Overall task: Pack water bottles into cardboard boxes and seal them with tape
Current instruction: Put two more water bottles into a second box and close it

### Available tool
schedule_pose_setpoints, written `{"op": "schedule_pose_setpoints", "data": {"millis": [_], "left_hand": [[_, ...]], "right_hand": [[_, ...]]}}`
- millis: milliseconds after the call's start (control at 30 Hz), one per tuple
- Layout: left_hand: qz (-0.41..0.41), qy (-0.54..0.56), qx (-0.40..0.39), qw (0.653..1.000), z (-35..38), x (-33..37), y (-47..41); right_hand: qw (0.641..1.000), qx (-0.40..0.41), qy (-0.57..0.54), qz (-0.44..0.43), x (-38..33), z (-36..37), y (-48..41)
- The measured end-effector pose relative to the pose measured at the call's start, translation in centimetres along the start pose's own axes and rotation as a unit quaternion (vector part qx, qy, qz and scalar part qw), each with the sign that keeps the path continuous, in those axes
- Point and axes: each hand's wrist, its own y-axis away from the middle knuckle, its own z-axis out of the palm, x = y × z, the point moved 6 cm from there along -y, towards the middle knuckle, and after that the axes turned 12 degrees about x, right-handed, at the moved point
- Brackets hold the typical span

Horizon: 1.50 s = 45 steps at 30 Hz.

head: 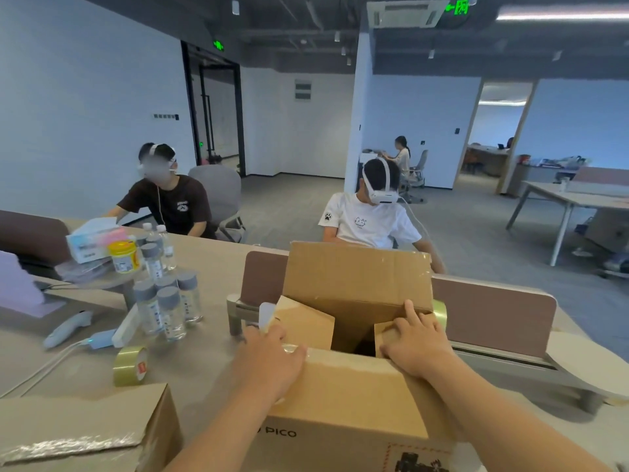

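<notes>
Box: I am looking down at the cardboard box [340, 403] sitting on the desk [211, 267] right in front of me, its far flap standing up and the two side flaps dipping inward.
Left hand: my left hand [269, 361] is lying over the left corner of the near flap; the fingers [253, 333] are draping past the edge, and I cannot tell whether they are clamping it.
Right hand: my right hand [417, 349] is pressing flat on the right side flap, fingers spread and fairly straight, holding nothing.
Bottles: the water bottles [166, 308] are standing in a cluster well left of the box, none in hand. The box interior is showing dark, so I cannot tell what is inside.
Tape: the tape roll [131, 366] is standing on edge near the bottles.
Handling: I am judging the bottles full, so fairly heavy, smooth and a little slippery; I am planning to wrap the fingers round the body below the cap. The flaps are looking stiff but springy, best pushed near their free edges.
</notes>
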Motion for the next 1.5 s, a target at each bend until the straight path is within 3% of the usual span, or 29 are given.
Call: {"op": "schedule_pose_setpoints", "data": {"millis": [200, 333, 433, 500, 633, 800, 900, 967, 1033, 1133, 1167, 1233, 1333, 1433, 1500], "left_hand": [[0.022, 0.012, 0.014, 1.000, -0.4, 0.3, 0.7], [0.042, 0.023, 0.066, 0.997, -1.6, 0.7, 1.0], [0.036, 0.115, 0.044, 0.992, -2.7, 1.2, 1.1], [0.030, 0.173, 0.018, 0.984, -3.8, 1.8, 1.1], [0.084, 0.098, 0.031, 0.991, -6.5, 3.0, 0.7], [0.123, -0.074, -0.048, 0.989, -9.4, 4.7, 1.4], [0.164, -0.208, -0.113, 0.958, -12.1, 6.9, 3.3], [0.125, -0.211, -0.229, 0.942, -13.0, 7.8, 4.6], [0.041, -0.155, -0.356, 0.920, -12.8, 7.9, 6.1], [-0.013, -0.236, -0.407, 0.882, -10.8, 6.7, 6.9], [-0.008, -0.271, -0.386, 0.882, -9.6, 6.3, 6.5], [0.026, -0.285, -0.282, 0.916, -7.2, 5.8, 5.0], [0.021, -0.213, -0.176, 0.961, -3.6, 4.0, 2.9], [-0.021, -0.183, -0.131, 0.974, -0.6, 1.9, 3.1], [-0.014, -0.178, -0.107, 0.978, 0.6, 1.5, 3.8]], "right_hand": [[1.000, 0.021, -0.005, 0.003, -0.2, -1.2, -0.3], [0.999, -0.044, -0.023, -0.002, -0.3, -2.1, 0.1], [0.986, -0.121, -0.114, 0.018, -0.3, -3.9, 0.6], [0.977, -0.103, -0.179, 0.046, 0.3, -5.6, 0.8], [0.992, -0.091, -0.083, 0.009, 0.1, -7.5, 2.2], [0.995, -0.082, -0.060, -0.023, -1.0, -10.6, 4.0], [0.986, -0.150, -0.076, -0.020, -1.1, -11.8, 6.9], [0.970, -0.211, -0.114, -0.031, -1.3, -11.7, 8.7], [0.960, -0.266, -0.079, -0.036, -1.0, -10.4, 10.1], [0.958, -0.275, 0.060, -0.052, -0.5, -6.8, 11.7], [0.962, -0.261, 0.065, -0.041, -0.2, -5.3, 11.6], [0.981, -0.193, 0.012, 0.013, 0.0, -2.8, 11.6], [0.994, -0.016, -0.070, 0.084, 0.9, -1.1, 12.2], [0.983, 0.175, -0.047, 0.022, 0.2, -2.0, 15.1], [0.977, 0.210, -0.028, 0.006, -0.1, -2.0, 16.0]]}}
